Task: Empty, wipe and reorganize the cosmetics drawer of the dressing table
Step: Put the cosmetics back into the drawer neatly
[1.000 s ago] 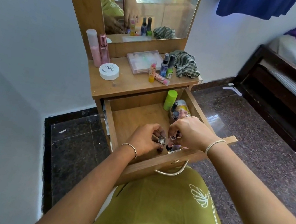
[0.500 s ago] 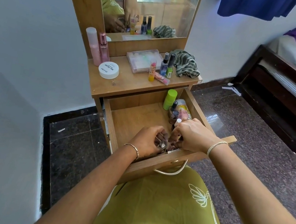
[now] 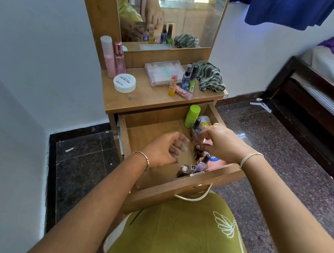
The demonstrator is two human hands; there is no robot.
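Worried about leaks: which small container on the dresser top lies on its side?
The pink tube, lying flat beside the upright yellow tube; the two dark-capped bottles stand too.

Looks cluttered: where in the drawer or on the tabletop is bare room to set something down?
In the drawer, the left half is bare wood, from left wall to the left hand. Its right side is crowded with bottles; the right hand pinches a bottle. The tabletop has a bare front strip ahead of the white jar.
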